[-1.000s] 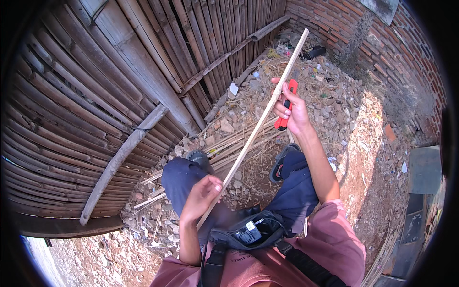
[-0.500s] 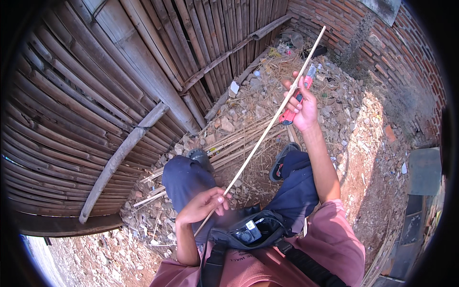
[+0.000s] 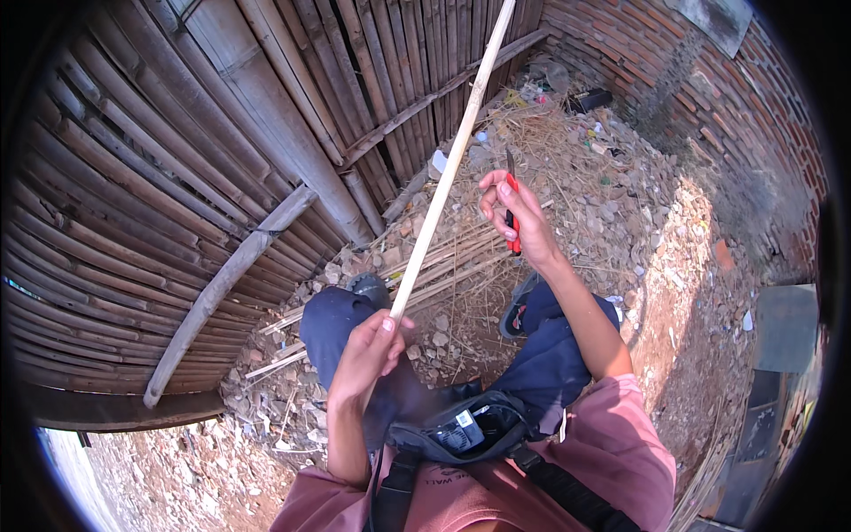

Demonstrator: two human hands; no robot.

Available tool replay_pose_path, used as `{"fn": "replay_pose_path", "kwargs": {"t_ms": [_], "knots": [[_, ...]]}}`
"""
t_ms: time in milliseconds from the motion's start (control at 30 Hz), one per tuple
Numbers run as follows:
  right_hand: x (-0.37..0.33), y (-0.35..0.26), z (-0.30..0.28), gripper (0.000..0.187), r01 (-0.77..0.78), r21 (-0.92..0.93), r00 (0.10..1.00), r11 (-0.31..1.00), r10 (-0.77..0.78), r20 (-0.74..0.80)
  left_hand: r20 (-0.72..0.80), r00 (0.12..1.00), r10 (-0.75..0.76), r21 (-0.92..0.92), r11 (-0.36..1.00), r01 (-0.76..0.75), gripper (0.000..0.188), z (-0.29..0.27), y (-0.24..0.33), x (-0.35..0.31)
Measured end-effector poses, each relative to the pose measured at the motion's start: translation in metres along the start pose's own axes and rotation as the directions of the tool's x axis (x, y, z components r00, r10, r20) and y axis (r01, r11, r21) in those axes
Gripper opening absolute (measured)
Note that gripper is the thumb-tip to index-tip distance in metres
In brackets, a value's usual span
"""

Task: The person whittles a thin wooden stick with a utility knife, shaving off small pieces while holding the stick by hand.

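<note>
A long pale bamboo strip slants up from my lap and runs out past the top edge. My left hand is closed around its lower part, above my left knee. To the right of the strip, my right hand grips a red and black utility knife with its dark blade pointing up. Knife and strip are apart. Several more split bamboo strips lie on the rubble between and beyond my feet.
On the left rises a bamboo slat wall with a curved pole across it. A brick wall bounds the right side. Stones and dry straw cover the ground. An open black bag rests at my waist.
The strip's upper end has come up and closer, now passing out of view. My right hand has moved left and down, off the strip, with the knife turned upright. My left hand rose slightly.
</note>
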State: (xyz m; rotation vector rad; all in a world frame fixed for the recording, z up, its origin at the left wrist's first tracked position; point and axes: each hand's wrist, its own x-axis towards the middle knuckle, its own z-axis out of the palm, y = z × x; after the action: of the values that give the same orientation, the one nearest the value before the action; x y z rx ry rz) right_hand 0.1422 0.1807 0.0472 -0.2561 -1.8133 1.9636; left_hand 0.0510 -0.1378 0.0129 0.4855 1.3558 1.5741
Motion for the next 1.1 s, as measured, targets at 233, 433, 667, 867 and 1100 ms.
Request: {"fn": "replay_pose_path", "kwargs": {"t_ms": [233, 433, 667, 867, 1100], "knots": [[-0.026, 0.025, 0.037, 0.029, 0.265, -0.574, 0.961, 0.775, -0.161, 0.226, -0.101, 0.994, 0.049, 0.045, 0.998, -0.044, 0.021, 0.015, 0.011, 0.014], [-0.044, 0.032, 0.064, 0.034, 0.466, -0.611, 0.877, 0.64, -0.243, 0.414, -0.064, 0.993, 0.097, 0.005, 0.995, -0.097, 0.028, 0.016, 0.011, 0.02], [-0.046, 0.032, 0.067, 0.029, 0.476, -0.613, 0.871, 0.631, -0.242, 0.427, -0.075, 0.994, 0.079, 0.016, 0.997, -0.078, 0.015, 0.028, 0.011, 0.02], [-0.048, 0.033, 0.074, 0.025, 0.508, -0.595, 0.856, 0.623, -0.292, 0.426, -0.14, 0.977, 0.159, 0.298, 0.948, -0.112, 0.03, 0.03, 0.001, 0.021], [-0.048, 0.034, 0.074, 0.025, 0.473, -0.605, 0.872, 0.64, -0.241, 0.426, -0.182, 0.923, 0.339, 0.632, 0.759, -0.155, 0.034, 0.041, 0.009, 0.016]]}}
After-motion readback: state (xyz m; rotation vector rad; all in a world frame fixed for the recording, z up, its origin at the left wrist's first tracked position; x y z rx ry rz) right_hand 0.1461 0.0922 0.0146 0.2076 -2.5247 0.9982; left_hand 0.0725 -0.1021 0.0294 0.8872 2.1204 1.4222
